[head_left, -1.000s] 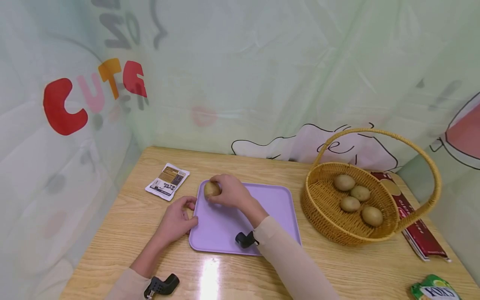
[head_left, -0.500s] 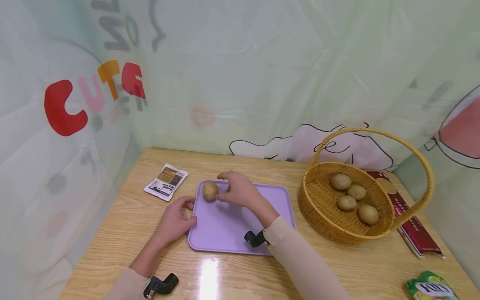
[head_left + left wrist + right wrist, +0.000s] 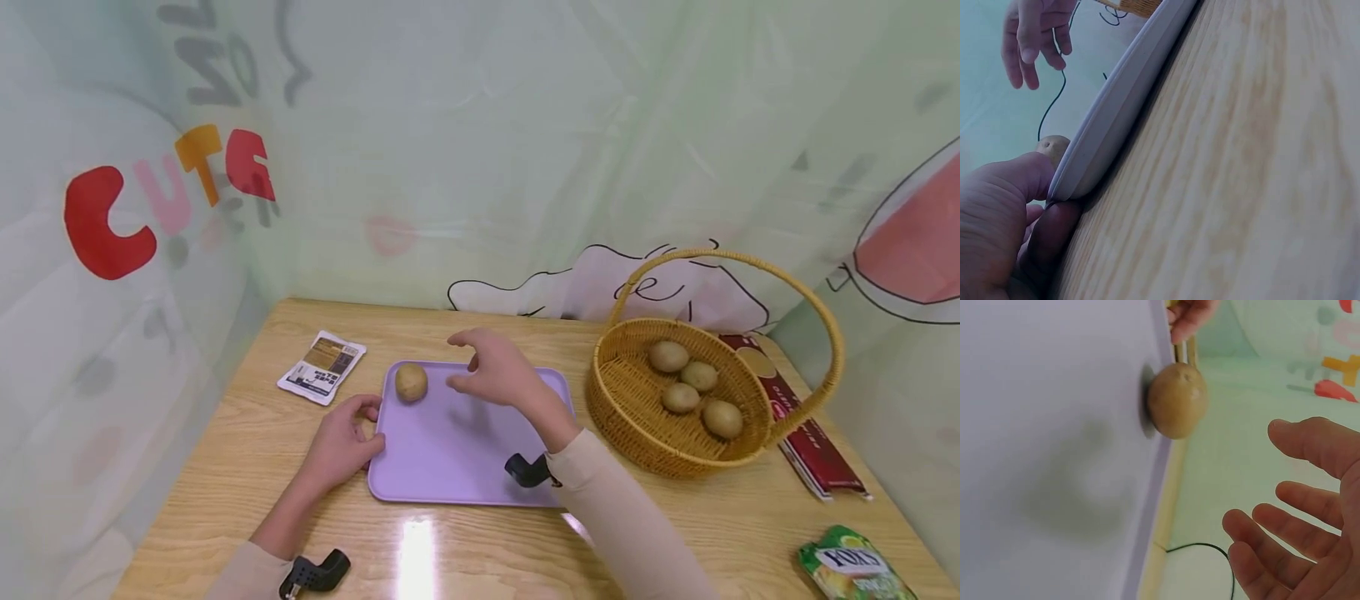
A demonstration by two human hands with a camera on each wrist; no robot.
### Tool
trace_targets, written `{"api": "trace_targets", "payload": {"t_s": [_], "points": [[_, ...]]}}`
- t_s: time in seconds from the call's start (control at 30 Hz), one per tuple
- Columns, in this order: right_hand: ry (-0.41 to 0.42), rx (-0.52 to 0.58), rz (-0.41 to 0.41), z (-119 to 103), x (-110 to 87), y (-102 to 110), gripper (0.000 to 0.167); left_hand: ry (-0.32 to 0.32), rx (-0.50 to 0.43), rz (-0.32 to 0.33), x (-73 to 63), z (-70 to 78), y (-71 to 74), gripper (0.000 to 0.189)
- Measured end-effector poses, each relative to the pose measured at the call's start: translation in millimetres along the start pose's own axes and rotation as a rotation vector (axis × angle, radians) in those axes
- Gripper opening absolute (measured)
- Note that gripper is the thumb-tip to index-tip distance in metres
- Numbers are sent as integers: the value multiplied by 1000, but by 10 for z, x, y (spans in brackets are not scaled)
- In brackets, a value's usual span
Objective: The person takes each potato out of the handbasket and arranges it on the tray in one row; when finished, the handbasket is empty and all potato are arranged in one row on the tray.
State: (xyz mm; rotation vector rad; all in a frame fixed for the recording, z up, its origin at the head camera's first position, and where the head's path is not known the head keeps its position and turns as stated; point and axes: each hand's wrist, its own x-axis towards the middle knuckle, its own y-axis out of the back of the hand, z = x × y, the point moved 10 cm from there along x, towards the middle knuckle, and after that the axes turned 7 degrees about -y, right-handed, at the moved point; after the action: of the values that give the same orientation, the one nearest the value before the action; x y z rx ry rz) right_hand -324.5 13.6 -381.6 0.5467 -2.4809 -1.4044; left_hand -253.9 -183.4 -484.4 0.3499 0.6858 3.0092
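Note:
A lone potato (image 3: 411, 382) sits in the far left corner of the purple tray (image 3: 442, 467); the right wrist view shows the potato (image 3: 1177, 400) close up. My right hand (image 3: 504, 375) hovers over the tray, to the right of that potato and apart from it. In the right wrist view the fingers (image 3: 1272, 550) are spread with nothing in them. At the tray's left edge, my left hand (image 3: 341, 446) pinches the rim. The left wrist view shows its thumb (image 3: 1022, 175) against the tray wall (image 3: 1110, 119) and a finger at the underside.
To the right stands a wicker basket (image 3: 630, 437) with a tall handle, holding several potatoes (image 3: 681, 397). A dark red packet (image 3: 817, 450) lies behind it. A green FOX'S bag (image 3: 855, 562) is at the front right, and a white-brown pouch (image 3: 322, 367) at the back left.
My right hand has let go of the potato in the tray's corner and moved right and up from it. The left hand has stayed on the tray's edge. The view has shifted slightly.

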Motion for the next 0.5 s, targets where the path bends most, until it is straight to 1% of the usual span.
{"api": "trace_targets", "payload": {"t_s": [0.13,0.3,0.5], "points": [[8,9,41,28,-59,158,58,-2,-12,-6,-1,-9,-9,53],[13,34,66,98,-136,338,57,-2,-28,-7,-1,-17,-14,52],[19,79,94,245,-242,530,57,-2,-21,-6,-7,-20,-9,52]]}}
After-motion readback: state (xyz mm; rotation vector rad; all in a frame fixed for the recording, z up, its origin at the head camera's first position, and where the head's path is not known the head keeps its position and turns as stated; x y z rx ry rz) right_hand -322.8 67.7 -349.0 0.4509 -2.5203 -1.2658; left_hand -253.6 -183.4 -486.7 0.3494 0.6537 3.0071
